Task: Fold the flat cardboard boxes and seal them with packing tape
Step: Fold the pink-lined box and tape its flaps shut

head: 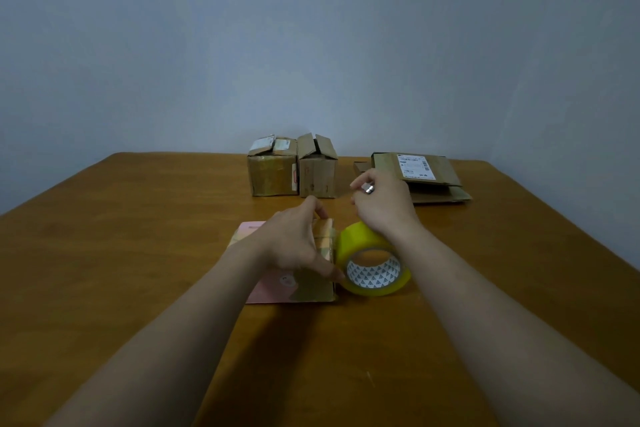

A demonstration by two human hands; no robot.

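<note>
Left hand (294,243): laid flat, pressed on pink box (277,288) at table (138,236) centre. Right hand (381,204): curled above tape roll (374,263); grip cannot be told. Two erected boxes (273,177) behind; flat boxes (426,173) unfolded. Judged part done.

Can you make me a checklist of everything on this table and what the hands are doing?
Surface: brown wooden table.
Job's things: pink-and-brown cardboard box under the left hand; yellow roll of packing tape on edge right of it; flat brown cardboard boxes with white label, stacked far right; two folded brown cardboard boxes, side by side at back.
Clutter: nothing seen.
Hands: left hand presses the pink box; right hand, ringed, raised above the roll, fingers curled, hold unclear.
Cables: nothing seen.
Surroundings: plain grey-blue wall.
</note>
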